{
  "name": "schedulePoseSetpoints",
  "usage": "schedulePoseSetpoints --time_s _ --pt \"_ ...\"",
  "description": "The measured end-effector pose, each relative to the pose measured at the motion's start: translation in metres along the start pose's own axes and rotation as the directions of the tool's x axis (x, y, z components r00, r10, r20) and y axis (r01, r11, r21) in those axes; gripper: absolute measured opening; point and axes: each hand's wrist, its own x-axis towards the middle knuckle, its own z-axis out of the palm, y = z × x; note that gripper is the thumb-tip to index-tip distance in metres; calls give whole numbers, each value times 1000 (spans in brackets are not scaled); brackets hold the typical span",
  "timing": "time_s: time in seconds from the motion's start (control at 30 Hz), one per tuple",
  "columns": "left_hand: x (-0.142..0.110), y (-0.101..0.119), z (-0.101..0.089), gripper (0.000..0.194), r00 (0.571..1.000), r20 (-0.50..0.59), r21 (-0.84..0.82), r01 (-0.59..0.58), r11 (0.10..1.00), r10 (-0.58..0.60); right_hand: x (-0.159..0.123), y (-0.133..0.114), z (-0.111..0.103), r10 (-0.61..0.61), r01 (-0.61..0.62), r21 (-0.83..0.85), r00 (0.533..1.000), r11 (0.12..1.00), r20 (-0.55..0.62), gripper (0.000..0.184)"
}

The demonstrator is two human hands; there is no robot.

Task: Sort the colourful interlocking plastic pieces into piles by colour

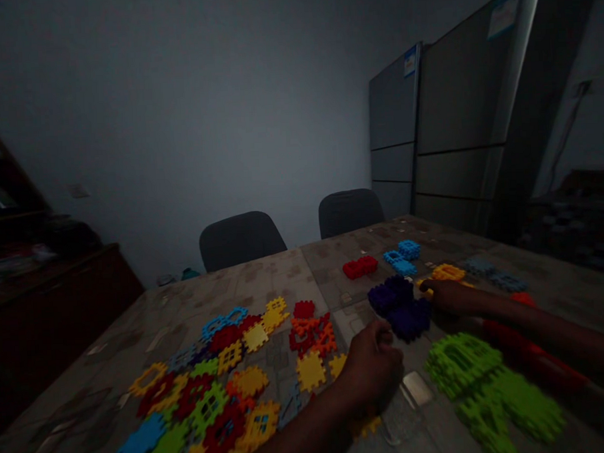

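Purple block build point(398, 308) on a patterned table point(136, 334)

Right hand point(452, 297) low above the table, fingers point(427, 286) stretched forward and close together, just beside the purple build and at the edge of a yellow block piece point(447, 272). Whether anything held in this hand: not possible to tell from this view. Left hand point(373, 367) nearer to the camera, curled in a loose fist just in front of the purple build, with nothing visible inside it.

Close to the hands, a blurred green block build point(489, 385) to the right of the left hand, and a long red block build point(535, 353) under the right forearm. Farther along the table, a small red block group point(360, 267) and some blue block pieces point(402, 255), a little apart from each other. On the left side, many flat interlocking pieces in mixed colours point(209, 397), lying in one crowded group. Behind the table, two dark chairs point(240, 241), and tall grey metal cabinets point(461, 99) beside the wall.
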Motion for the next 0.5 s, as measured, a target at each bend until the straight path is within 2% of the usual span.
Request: schedulePoseSetpoints --time_s 0.1,0.23,0.37,0.5 --pt "-2 -1 -1 46 1000 3 -1 -8 1000 8 -4 -8 -5 7 -6 -55 1000 998 5 26" --pt "-2 -3 -2 46 1000 9 3 -8 1000 8 -12 -19 -13 -97 100 -78 994 992 44 23" --pt "-3 0 -1 49 1000 17 24 -3 1000 3 -16 -26 -11 -198 205 -58 975 977 102 21" --pt "-5 4 0 49 999 34 30 -1 1000 0 -16 -24 -8 -208 218 -77 971 973 115 21"
